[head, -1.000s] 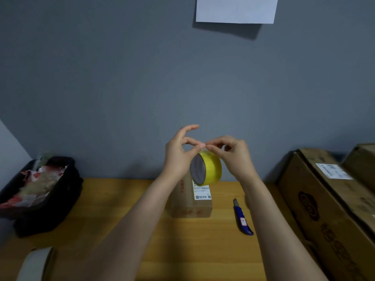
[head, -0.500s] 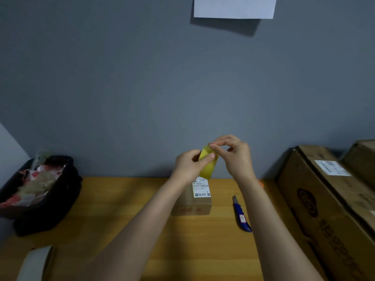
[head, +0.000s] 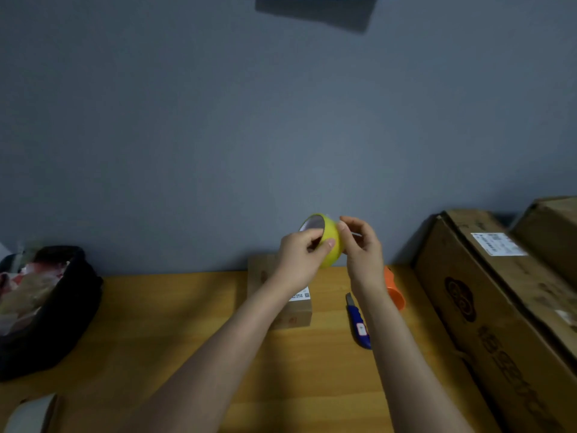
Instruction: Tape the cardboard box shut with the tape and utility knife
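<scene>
Tape roll [head: 329, 245]: yellow, held in the air above the table's far edge, between both hands, its open core facing up and left.
Left hand [head: 298, 257]: closed on the roll, thumb pressed on the yellow band, the other fingers curled at the core side.
Right hand [head: 362, 245]: fingertips pinched together at the roll's right flank; whether they have hold of a tape end I cannot tell.
Just changed: half a second ago the roll showed edge-on between the hands; a second ago its core faced the camera. It has been turned again, and the hands have shifted slightly right.
Meaning for the task: likely the person is rotating the roll to hunt for the free end; no strip is visibly peeled, so taping has not begun.
Cardboard box [head: 281, 295]: small, on the table directly below the hands, white label on top, partly hidden by the left forearm; no tape visible on it.
Utility knife [head: 359, 323]: blue, lying untouched on the table just right of the box.
Orange object [head: 395, 292]: behind the right wrist, unclear what it is.
Black bin [head: 59, 307]: at the far left, holding crumpled paper and wrappers.
Large cartons [head: 487, 307]: stacked at the right, flaps down, contents unseen.
Second roll [head: 31, 414]: pale, at the bottom left corner.
</scene>
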